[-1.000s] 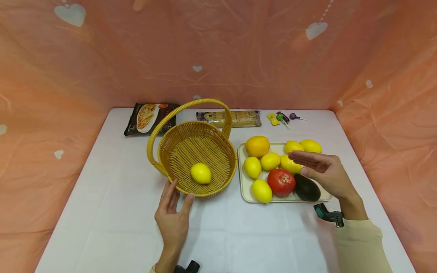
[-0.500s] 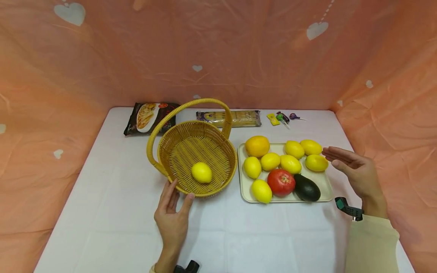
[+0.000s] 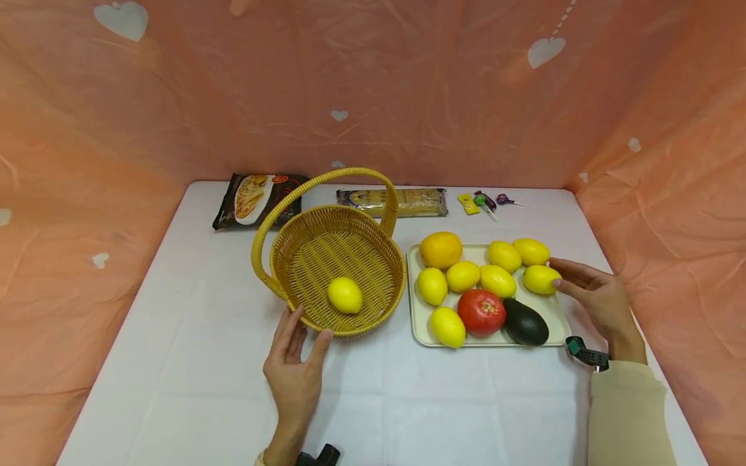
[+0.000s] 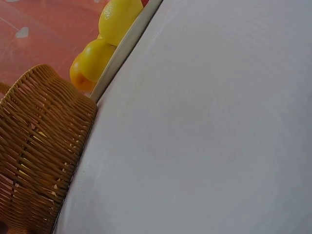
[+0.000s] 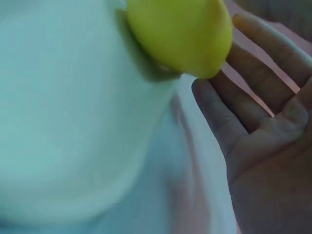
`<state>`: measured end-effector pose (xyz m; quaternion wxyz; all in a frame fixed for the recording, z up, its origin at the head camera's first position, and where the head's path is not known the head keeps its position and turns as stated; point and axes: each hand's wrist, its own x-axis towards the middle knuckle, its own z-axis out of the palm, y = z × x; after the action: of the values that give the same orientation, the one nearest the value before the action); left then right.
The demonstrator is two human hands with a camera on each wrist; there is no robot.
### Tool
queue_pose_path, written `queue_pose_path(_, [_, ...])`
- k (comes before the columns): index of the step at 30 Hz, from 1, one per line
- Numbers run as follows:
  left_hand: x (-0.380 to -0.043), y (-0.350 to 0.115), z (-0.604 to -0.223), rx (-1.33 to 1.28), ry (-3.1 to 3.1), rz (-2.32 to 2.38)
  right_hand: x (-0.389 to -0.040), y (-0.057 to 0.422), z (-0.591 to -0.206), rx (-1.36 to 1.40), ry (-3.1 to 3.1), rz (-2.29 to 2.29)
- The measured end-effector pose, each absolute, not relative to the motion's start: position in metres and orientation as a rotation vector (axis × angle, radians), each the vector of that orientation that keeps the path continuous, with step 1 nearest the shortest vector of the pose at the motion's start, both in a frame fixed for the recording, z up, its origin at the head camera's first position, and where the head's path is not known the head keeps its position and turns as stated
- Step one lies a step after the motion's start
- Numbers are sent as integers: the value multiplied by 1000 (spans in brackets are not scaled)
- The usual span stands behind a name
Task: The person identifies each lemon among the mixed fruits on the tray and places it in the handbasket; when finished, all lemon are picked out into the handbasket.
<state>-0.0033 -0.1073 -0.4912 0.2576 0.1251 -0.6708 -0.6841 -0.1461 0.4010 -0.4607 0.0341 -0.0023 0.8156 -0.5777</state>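
My left hand (image 3: 294, 382) touches the near rim of a yellow wicker basket (image 3: 280, 259), its thumb and fingers spread. One lemon (image 3: 345, 296) lies inside the basket. At the right end of a cream tray (image 3: 416, 323), my right hand (image 3: 597, 301) is beside a lemon (image 3: 541, 279), thumb and fingers around its right end. In the right wrist view that lemon (image 5: 183, 34) lies by the extended fingers (image 5: 258, 73); whether they touch it is hard to tell. The tray also bears several other lemons (image 3: 463, 277), an orange fruit (image 3: 441, 250), a tomato (image 3: 481, 313) and a dark avocado-like fruit (image 3: 526, 322).
Along the back of the white-covered table (image 3: 384, 414) lie a black food packet (image 3: 253, 200), a long pack of noodles (image 3: 416, 202) and several sweets, among them a lollipop (image 3: 506, 199). The basket's tall handle (image 3: 350, 172) arches upward. Orange cloth (image 3: 373, 77) surrounds the table.
My right hand swung right from above the tray, then came slightly back left to the rightmost lemon. My left hand and the basket have stayed put.
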Motion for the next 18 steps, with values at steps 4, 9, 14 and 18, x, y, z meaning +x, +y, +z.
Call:
queue_pose_path(4, [-4, -107, -491, 347, -1829, -1851, -145, 400, -465, 23, 2600, -1613])
queue_pose_path(9, [-4, -107, -491, 351, -1838, -1851, -140, 398, -463, -3, 2667, -1479])
queue_pose_path(14, [-3, -107, -491, 344, -1837, -1850, -135, 395, -462, -64, 2726, -1422])
queue_pose_path(18, [-3, -107, -491, 332, -1829, -1854, -130, 394, -459, -43, 2761, -1416])
